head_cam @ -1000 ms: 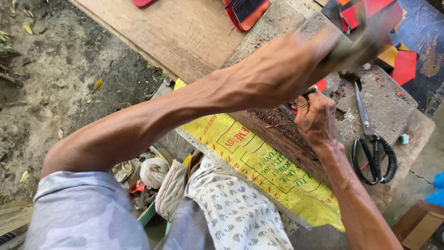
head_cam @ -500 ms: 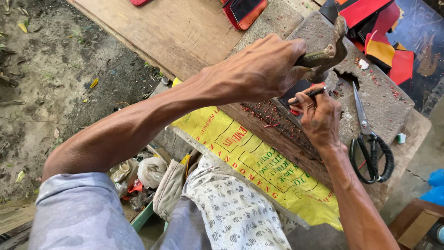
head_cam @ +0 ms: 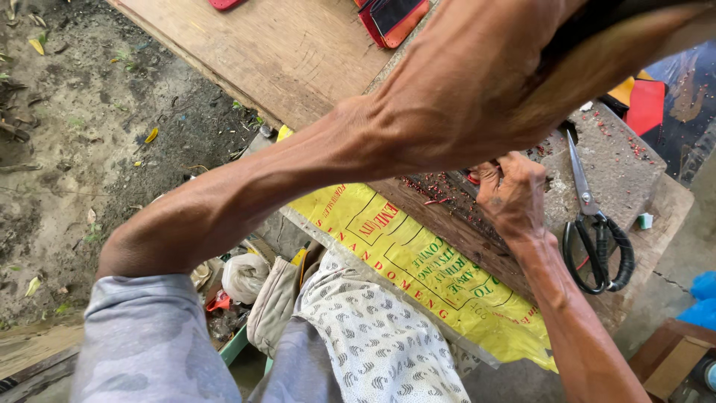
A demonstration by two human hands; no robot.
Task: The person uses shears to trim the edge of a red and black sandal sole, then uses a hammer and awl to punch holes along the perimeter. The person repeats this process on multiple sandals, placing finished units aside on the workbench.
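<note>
My left hand (head_cam: 492, 82) is raised close to the camera and is shut on a hammer handle (head_cam: 634, 30), which is blurred; the hammer's head is out of view. Below it my right hand (head_cam: 511, 195) rests on a dark wooden block (head_cam: 447, 205) strewn with red shavings. Its fingertips pinch a small red piece (head_cam: 471, 177) against the block. Black-handled scissors (head_cam: 597, 239) lie on a grey stone slab (head_cam: 619, 160) just to the right of my right hand.
A yellow printed sack (head_cam: 418, 261) hangs over the bench front above my patterned knee (head_cam: 373, 343). A wooden board (head_cam: 298, 52) lies behind, with red-and-black flat pieces (head_cam: 391, 19) on it. More red pieces (head_cam: 645, 104) sit far right. Dirt ground (head_cam: 74, 149) lies left.
Half a second ago my left hand had the hammer down at the block; now it has swung up toward the camera. My right hand has kept its place on the block.
</note>
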